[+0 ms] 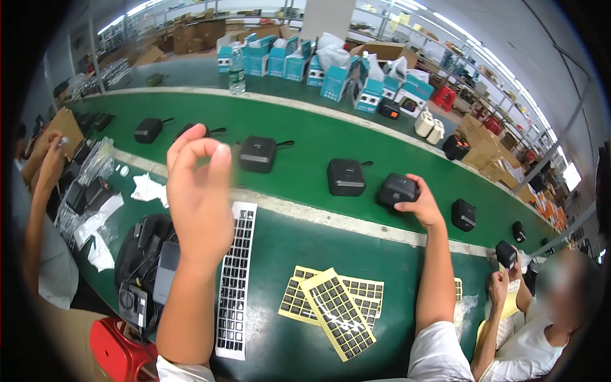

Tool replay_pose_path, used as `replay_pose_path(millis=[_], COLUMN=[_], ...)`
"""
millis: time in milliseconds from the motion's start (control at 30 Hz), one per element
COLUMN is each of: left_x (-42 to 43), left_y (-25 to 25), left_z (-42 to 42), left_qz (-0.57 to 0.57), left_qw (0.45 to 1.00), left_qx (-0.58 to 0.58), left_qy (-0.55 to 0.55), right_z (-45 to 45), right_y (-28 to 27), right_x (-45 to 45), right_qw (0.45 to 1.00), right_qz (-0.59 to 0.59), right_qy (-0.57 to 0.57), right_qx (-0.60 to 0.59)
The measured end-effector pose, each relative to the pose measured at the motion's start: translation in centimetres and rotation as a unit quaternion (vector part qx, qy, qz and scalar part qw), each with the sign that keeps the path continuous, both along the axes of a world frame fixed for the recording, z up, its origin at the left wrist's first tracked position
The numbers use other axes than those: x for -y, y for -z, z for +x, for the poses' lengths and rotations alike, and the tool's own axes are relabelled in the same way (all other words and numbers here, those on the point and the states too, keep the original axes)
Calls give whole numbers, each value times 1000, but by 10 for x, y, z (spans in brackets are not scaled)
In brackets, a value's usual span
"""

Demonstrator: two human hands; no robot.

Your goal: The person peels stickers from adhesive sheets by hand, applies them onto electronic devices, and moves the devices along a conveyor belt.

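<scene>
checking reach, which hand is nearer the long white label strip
Left: the left hand is raised near the far end of the label strip; the right hand is well off to the right of it, holding a black device.

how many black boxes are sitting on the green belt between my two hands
2: one black box near your left hand, and a second black box farther right, beside the held box in your right hand. More may be hidden behind your left hand.

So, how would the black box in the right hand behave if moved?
The black box probably wouldn't roll, having flattish sides despite rounded corners. It looks stiff: no dent shows where the right hand grips it. It seems compact enough for one hand, so likely manageable.
</scene>
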State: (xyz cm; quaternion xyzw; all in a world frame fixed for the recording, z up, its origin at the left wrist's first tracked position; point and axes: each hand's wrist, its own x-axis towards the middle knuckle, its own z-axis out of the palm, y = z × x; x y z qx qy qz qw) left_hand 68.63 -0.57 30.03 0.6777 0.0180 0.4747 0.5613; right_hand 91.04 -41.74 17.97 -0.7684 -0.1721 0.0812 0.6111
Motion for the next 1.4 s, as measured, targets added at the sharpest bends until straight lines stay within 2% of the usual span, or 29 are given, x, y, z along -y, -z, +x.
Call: replay_pose_path(millis=[33, 67, 133, 167, 200, 267, 300, 400, 467, 533, 567, 633, 767, 833, 867, 933, 967, 1067, 1133, 1200, 1267, 1333, 1400], left_x=[2, 4, 7, 12, 15, 19, 24, 30, 31, 23, 20, 15, 24, 32, 35, 38, 40, 48, 51, 56, 58, 60, 62], left_y=[-3, -4, -6, -10, -12, -15, -18, -23, -28, -22, -19, -12, -8, -9, -8, 1, 4, 6, 2, -8, -17, -23, -23], left_z=[-2, -3, -6, -10, -12, -16, -19, -27, -32, -31, -32, -35, -28, -17, -13, -8, -8, -11, -17, -27, -36, -43, -44], left_qz=[11, 11, 44, 66, 65, 156, 175, 279, 325, 409, 409, 470, 448, 359, 360, 277, 264, 201, 194, 165, 195, 272, 282], left_qw=[1000, 999, 998, 997, 996, 985, 980, 947, 914, 868, 869, 790, 816, 900, 902, 944, 948, 962, 963, 969, 966, 957, 954], left_qx=[-2, 2, 1, -6, -5, -7, -11, -70, -140, -162, -162, -262, -243, -111, -111, -81, -84, -103, -103, -70, -77, -58, -52], left_qy=[21, 33, 54, 50, 55, 78, 90, 141, 199, 229, 225, 295, 272, 223, 213, 161, 153, 157, 158, 169, 152, 85, 84], right_z=[0, 0, -2, -5, -9, -16, -16, -3, 16, 21, 24, 18, 9, 3, 0, -18, -29, -90, -117, -138, -149, -153, -160], right_y=[0, -2, -17, -22, -33, -60, -63, -47, -21, -12, -11, -14, -13, -16, -20, -21, -20, -63, -81, -92, -101, -103, -104], right_x=[7, 18, 23, 24, 17, -18, -36, -82, -94, -101, -98, -94, -82, -83, -90, -107, -121, -159, -168, -168, -166, -163, -163], right_qw=[998, 998, 951, 897, 897, 884, 887, 898, 886, 887, 903, 917, 910, 932, 930, 987, 985, 978, 975, 954, 955, 954, 953], right_qz=[-48, -49, -295, -418, -420, -385, -357, -332, -360, -361, -323, -278, -258, -256, -253, -29, 56, 137, 148, 220, 225, 207, 216], right_qy=[25, 37, 33, 57, 61, 22, -23, -101, -149, -142, -164, -168, -174, -108, -115, -123, -138, -149, -159, -201, -193, -215, -211], right_qx=[13, 16, 82, 129, 128, 266, 293, 270, 251, 250, 231, 233, 274, 233, 240, 101, 82, 45, 39, 23, 5, 39, 16])
